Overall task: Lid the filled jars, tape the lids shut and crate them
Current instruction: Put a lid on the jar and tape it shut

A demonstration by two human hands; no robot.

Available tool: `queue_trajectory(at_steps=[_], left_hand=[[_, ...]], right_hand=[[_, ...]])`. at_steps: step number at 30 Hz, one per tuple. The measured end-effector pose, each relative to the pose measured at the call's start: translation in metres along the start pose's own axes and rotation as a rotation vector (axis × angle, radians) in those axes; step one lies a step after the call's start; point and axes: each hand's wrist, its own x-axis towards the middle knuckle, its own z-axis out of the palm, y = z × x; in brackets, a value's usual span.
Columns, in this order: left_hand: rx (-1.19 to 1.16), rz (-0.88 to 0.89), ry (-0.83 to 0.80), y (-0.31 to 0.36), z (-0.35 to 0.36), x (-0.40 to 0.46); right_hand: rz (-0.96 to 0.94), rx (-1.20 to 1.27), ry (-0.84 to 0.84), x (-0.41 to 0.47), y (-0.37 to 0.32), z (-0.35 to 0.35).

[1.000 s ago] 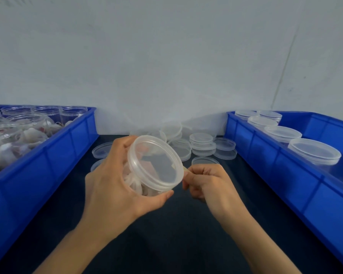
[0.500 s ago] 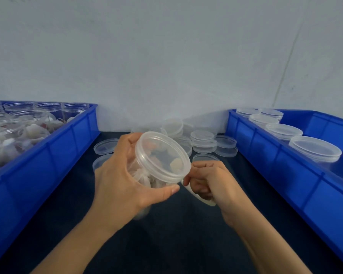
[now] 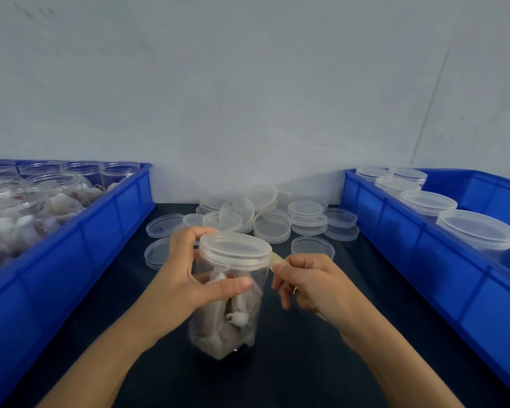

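While my left hand (image 3: 186, 278) wraps the upright lidded jar (image 3: 228, 304) on the dark tabletop (image 3: 292, 372), thumb across its front, my right hand (image 3: 309, 284) pinches a tape strip (image 3: 277, 260) at the lid (image 3: 235, 250). Loose lids (image 3: 273, 222) lie behind, between two blue crates (image 3: 71, 254) (image 3: 424, 260), against a pale wall (image 3: 248, 98).

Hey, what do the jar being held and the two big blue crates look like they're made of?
Jar: clear, glossy thin plastic, probably; the contents show through its wall. Lid: frosted translucent plastic. Crates: opaque blue moulded plastic, slightly shiny, with ribbed walls.
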Motion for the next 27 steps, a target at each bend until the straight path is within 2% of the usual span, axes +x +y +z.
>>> queue_trajectory(at_steps=[3,6,11,13,16,20,23,27], left_hand=[[-0.041,-0.042,0.004,0.001,-0.001,-0.002],[0.14,-0.017,0.011,0.011,0.008,-0.004],[0.277,-0.053,0.256,0.014,0.036,0.01],[0.28,-0.032,0.293,0.012,0.038,0.02],[0.298,-0.033,0.266,0.011,0.037,0.03],[0.4,0.007,0.248,0.011,0.043,0.033],[0.451,0.033,0.262,0.012,0.047,0.033],[0.518,0.06,0.311,0.012,0.05,0.029]], right_hand=[[0.006,-0.03,0.006,0.001,0.002,0.001],[0.005,-0.089,0.017,0.002,0.004,0.004],[0.013,-0.158,0.027,0.003,0.008,0.001],[0.005,-0.169,0.02,0.001,0.008,-0.002],[0.011,-0.14,0.0,0.001,0.008,-0.006],[0.038,-0.142,0.145,0.006,0.014,-0.008],[0.029,-0.249,0.275,0.009,0.019,-0.004],[0.052,-0.285,0.346,0.013,0.022,-0.001]])
